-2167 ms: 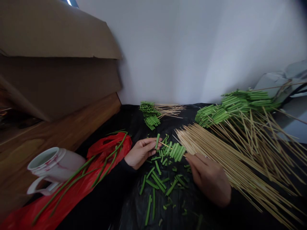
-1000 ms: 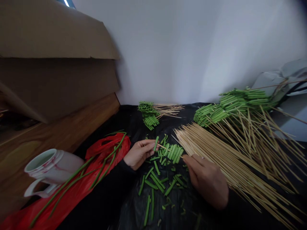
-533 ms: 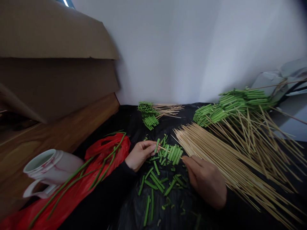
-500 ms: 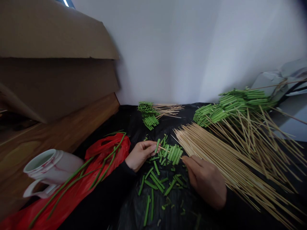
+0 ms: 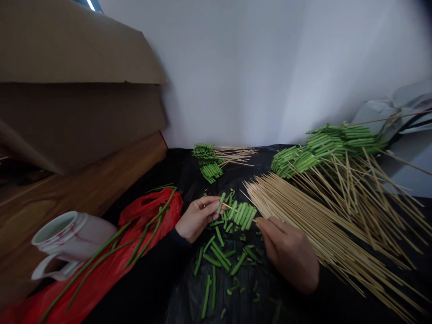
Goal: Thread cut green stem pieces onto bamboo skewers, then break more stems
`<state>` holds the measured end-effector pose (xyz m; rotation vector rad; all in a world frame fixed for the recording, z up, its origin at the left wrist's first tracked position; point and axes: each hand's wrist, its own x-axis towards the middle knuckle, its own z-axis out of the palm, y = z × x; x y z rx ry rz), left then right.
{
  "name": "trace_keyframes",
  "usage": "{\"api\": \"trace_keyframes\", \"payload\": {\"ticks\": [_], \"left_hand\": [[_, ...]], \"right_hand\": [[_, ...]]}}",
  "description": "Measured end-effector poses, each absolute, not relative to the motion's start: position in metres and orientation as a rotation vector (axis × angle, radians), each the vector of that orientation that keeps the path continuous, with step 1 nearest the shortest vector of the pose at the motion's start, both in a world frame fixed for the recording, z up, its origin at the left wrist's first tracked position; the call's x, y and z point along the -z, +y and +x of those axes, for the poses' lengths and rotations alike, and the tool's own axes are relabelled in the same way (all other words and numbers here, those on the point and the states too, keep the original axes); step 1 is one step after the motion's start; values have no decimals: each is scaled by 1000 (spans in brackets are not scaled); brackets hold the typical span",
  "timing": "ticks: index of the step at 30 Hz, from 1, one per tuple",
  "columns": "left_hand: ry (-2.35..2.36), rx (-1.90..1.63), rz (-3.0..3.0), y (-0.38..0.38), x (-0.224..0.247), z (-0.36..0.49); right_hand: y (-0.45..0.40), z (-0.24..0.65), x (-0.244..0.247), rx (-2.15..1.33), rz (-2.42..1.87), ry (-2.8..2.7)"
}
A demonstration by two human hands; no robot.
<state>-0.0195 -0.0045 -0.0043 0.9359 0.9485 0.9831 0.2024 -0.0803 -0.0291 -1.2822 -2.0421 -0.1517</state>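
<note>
Between my hands runs a thin bamboo skewer [image 5: 228, 206] threaded through a row of cut green bean pieces [image 5: 243, 214]. My left hand [image 5: 196, 218] pinches one green bean piece [image 5: 221, 203] at the skewer's left end, apart from the row. My right hand [image 5: 289, 253] is closed round the skewer's other end, just right of the row. Loose cut green beans [image 5: 221, 256] lie on the black plastic sheet [image 5: 189, 294] below and around the hands.
Bare skewers [image 5: 303, 220] lie in a big bundle on the right. Behind them are piled finished bean skewers [image 5: 324, 146], with a smaller stack [image 5: 211, 164] by the wall. At left are a white pitcher [image 5: 72, 238], a red plastic bag [image 5: 135, 252] with long beans, and a cardboard box [image 5: 81, 121].
Both hands keep their hold on the skewer and the bean piece, almost unmoved. The whole view has shifted very slightly.
</note>
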Motion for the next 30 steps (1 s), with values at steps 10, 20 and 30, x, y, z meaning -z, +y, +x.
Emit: {"api": "trace_keyframes", "payload": {"ticks": [10, 20, 30], "left_hand": [[948, -1019, 959, -6, 3, -17], [962, -960, 1022, -15, 9, -5], [957, -973, 922, -19, 9, -1]], "right_hand": [[-82, 201, 29, 139, -1308, -2035], [-83, 198, 30, 155, -1290, -2039], [-84, 197, 26, 160, -1281, -2040]]}}
